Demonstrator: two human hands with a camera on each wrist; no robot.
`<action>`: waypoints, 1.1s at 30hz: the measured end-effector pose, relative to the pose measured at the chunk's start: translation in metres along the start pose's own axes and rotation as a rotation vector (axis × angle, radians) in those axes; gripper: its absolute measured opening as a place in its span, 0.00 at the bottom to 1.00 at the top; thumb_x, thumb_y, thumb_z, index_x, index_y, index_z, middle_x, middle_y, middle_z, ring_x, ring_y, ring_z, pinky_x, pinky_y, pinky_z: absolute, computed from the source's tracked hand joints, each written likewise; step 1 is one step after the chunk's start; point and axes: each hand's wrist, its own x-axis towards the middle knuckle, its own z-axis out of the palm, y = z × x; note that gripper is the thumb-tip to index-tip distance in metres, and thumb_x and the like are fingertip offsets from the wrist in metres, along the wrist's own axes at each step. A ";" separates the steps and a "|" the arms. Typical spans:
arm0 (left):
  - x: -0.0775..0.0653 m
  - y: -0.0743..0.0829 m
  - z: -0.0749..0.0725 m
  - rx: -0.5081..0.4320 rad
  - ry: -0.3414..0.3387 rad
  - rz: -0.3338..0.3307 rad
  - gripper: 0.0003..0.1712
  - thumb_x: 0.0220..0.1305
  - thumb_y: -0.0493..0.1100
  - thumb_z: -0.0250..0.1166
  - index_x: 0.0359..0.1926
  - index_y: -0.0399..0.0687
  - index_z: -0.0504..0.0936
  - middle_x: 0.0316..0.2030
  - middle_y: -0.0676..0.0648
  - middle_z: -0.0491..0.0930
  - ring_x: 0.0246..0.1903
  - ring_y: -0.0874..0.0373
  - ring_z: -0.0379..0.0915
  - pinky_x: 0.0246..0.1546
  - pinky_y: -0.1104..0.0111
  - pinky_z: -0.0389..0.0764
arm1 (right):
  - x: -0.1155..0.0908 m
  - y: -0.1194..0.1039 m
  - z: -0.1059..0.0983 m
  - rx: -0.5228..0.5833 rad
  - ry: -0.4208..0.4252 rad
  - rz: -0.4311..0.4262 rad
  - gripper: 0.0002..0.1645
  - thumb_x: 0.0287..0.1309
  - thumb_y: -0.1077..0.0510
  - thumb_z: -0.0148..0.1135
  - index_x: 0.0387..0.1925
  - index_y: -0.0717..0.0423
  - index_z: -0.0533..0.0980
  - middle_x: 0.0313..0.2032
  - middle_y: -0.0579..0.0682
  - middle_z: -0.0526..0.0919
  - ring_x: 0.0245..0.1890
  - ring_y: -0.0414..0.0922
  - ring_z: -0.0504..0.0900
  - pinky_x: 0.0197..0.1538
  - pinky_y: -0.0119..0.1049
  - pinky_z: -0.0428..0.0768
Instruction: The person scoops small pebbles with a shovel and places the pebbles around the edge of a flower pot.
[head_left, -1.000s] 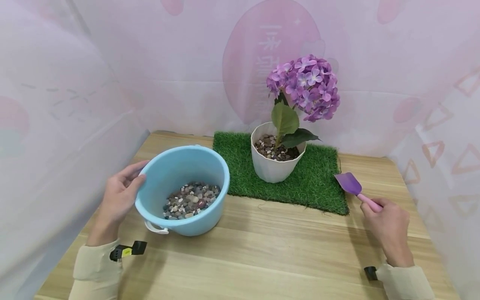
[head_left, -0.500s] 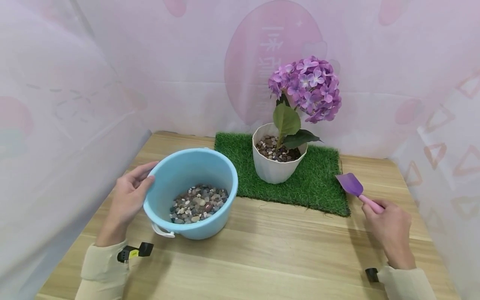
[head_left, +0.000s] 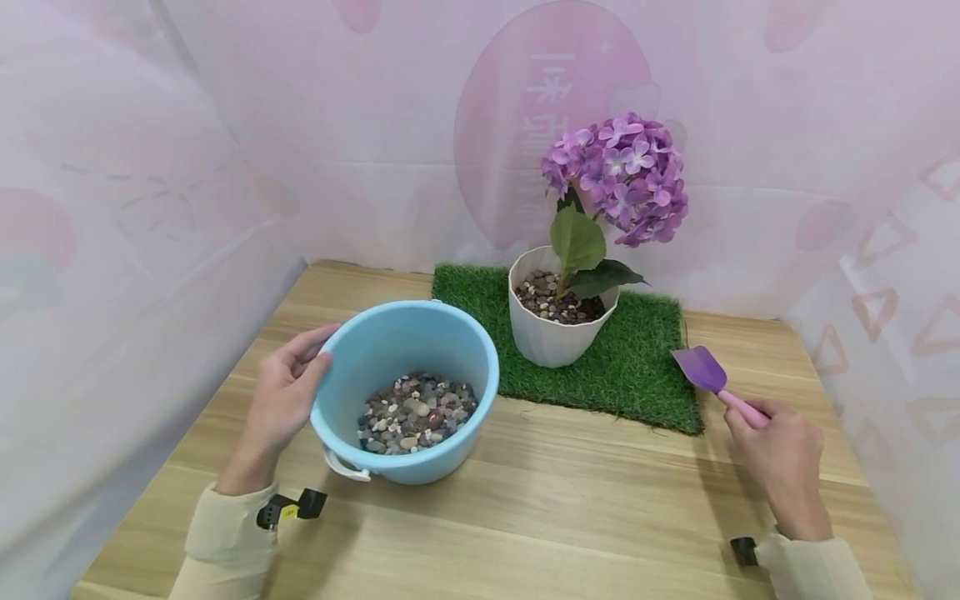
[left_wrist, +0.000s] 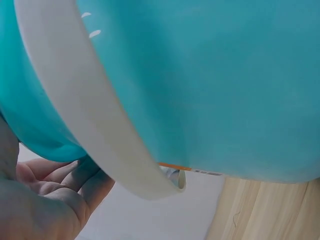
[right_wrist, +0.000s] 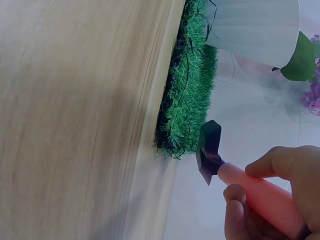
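Observation:
A light blue bucket (head_left: pixel 442 454) with pebbles (head_left: pixel 416 414) in its bottom leans toward the camera, left of centre. My left hand (head_left: pixel 281 404) grips its rim at the left, thumb on the near side; the left wrist view shows the fingers (left_wrist: pixel 92 187) at the rim beside the bucket's white handle (left_wrist: pixel 85 95). At the right, my right hand (head_left: pixel 780 454) holds a small garden shovel by its pink handle (head_left: pixel 744 410). The shovel's purple blade (head_left: pixel 701 368) points left, above the corner of the grass mat (right_wrist: pixel 185 115).
On the green grass mat (head_left: pixel 637 375) stands a white flowerpot (head_left: pixel 551 340) with a purple hydrangea (head_left: pixel 622 179), soil and pebbles inside. The wooden table (head_left: pixel 570 500) meets pale pink patterned cloth walls (head_left: pixel 375 200) at the back and sides.
My left hand has shifted the bucket to the right and slightly toward the camera, over the table. The right hand and the shovel have barely moved.

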 end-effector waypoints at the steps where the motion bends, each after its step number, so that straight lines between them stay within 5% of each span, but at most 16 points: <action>1: 0.000 0.000 0.001 -0.001 0.000 0.003 0.23 0.81 0.35 0.53 0.71 0.31 0.73 0.63 0.26 0.79 0.47 0.75 0.83 0.44 0.76 0.90 | 0.000 0.000 0.000 0.000 0.003 -0.006 0.20 0.62 0.54 0.65 0.46 0.64 0.88 0.42 0.68 0.91 0.40 0.68 0.88 0.35 0.49 0.80; 7: 0.000 0.002 0.010 -0.007 -0.001 0.012 0.23 0.81 0.34 0.53 0.71 0.30 0.73 0.62 0.26 0.80 0.48 0.73 0.84 0.45 0.75 0.90 | 0.000 -0.001 0.001 -0.004 0.001 -0.014 0.21 0.63 0.53 0.64 0.47 0.66 0.87 0.42 0.70 0.90 0.39 0.69 0.88 0.35 0.54 0.82; 16: -0.002 0.009 0.023 0.025 0.009 0.014 0.23 0.81 0.33 0.51 0.70 0.28 0.73 0.65 0.26 0.79 0.59 0.32 0.80 0.49 0.73 0.89 | 0.002 0.000 0.001 -0.004 0.006 -0.017 0.21 0.62 0.53 0.65 0.48 0.67 0.87 0.41 0.70 0.90 0.34 0.65 0.88 0.29 0.38 0.76; 33: -0.001 0.015 0.044 -0.003 0.010 -0.004 0.24 0.80 0.33 0.51 0.71 0.27 0.72 0.66 0.27 0.78 0.61 0.31 0.80 0.53 0.60 0.89 | 0.001 -0.003 0.002 -0.006 0.052 -0.037 0.18 0.60 0.54 0.66 0.43 0.65 0.89 0.37 0.67 0.91 0.31 0.63 0.88 0.29 0.36 0.74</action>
